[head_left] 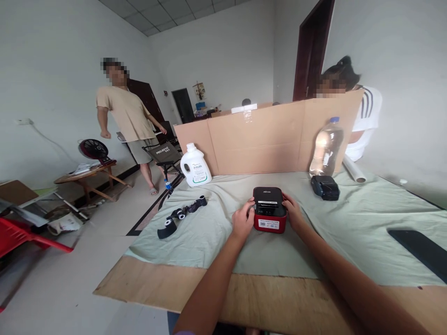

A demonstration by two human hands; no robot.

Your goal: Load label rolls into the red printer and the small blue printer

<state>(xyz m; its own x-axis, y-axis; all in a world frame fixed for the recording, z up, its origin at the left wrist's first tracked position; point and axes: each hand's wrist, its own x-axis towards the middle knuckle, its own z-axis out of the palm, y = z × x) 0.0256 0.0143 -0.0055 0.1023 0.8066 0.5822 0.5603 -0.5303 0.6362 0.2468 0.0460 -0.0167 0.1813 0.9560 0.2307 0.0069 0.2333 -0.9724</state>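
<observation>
A small red and black label printer (268, 209) sits on the pale green cloth (216, 232) in the middle of the table. My left hand (242, 219) grips its left side and my right hand (292, 210) grips its right side. To the left lies a black ribbon roll assembly (179, 215) with a loose strip of black tape.
A white detergent jug (194, 166), a clear water bottle (326, 148), a small black device (325, 187) and a plastic roll (353, 169) stand before a cardboard screen (268, 135). A dark flat object (421, 249) lies right. One person stands left; another sits behind the cardboard.
</observation>
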